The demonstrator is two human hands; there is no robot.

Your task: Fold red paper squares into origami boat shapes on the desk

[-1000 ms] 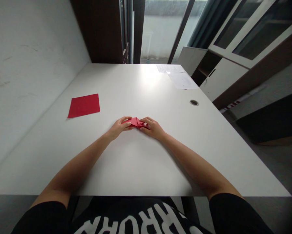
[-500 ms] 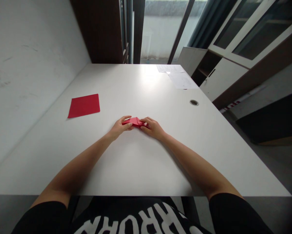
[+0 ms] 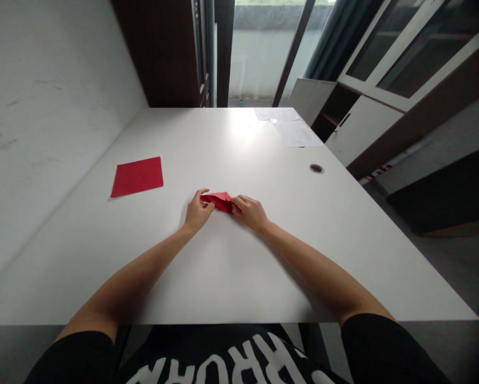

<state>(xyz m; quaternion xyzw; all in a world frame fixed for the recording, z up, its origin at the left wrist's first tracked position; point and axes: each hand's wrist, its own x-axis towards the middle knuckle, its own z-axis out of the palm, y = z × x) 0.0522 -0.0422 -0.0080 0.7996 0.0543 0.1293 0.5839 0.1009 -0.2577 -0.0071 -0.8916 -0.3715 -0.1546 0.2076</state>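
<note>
Holding the folded red paper (image 3: 222, 201) at its two ends, my left hand (image 3: 199, 211) and right hand (image 3: 250, 212) grasp it between thumb and fingers, near the middle of the white tabletop (image 3: 223, 266). A flat red sheet (image 3: 137, 177) lies beyond, to the left.

White surface (image 3: 231, 277) with flat paper lying on it
A plain red sheet (image 3: 137, 177) lies beyond the left grip (image 3: 197, 213), off to its left; white papers (image 3: 297, 133) lie well beyond the right grip (image 3: 252, 213), rightward, past a round inset ring (image 3: 316, 169).
</note>
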